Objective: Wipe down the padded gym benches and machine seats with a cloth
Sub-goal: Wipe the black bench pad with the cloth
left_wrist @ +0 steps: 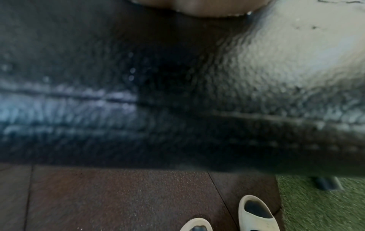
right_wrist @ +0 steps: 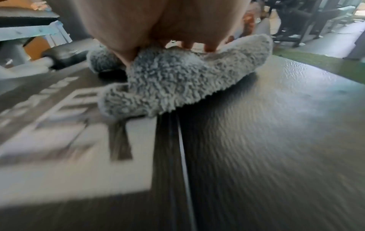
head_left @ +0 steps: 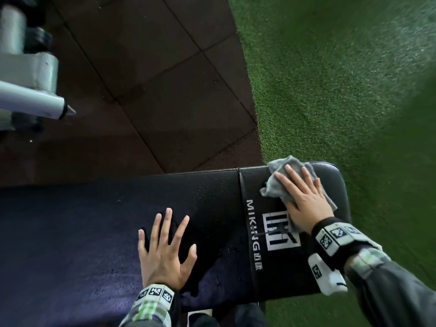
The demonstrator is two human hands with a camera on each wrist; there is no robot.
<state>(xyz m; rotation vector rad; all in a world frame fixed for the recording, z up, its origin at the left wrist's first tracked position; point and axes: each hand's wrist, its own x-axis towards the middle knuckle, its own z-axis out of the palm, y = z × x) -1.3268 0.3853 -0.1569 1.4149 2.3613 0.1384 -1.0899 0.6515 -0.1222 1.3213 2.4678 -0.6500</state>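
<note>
wiping under way at lower right of the head view: right hand (head_left: 304, 199), fingers flat and spread, is pressing the crumpled grey fluffy cloth (head_left: 280, 182) onto the logo end of the black padded vinyl bench (head_left: 212, 197). left hand (head_left: 165, 251), fingers splayed and holding nothing, is bracing mid-pad. droplets are showing near centre; judging this bench partly done, other seats remaining.

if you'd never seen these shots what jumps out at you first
The right hand pressing a fluffy grey cloth flat onto the end of a black padded bench, just above its white printed logo. Then the left hand, spread bare on the pad beside it, and the bright green turf meeting dark floor tiles beyond.
</note>
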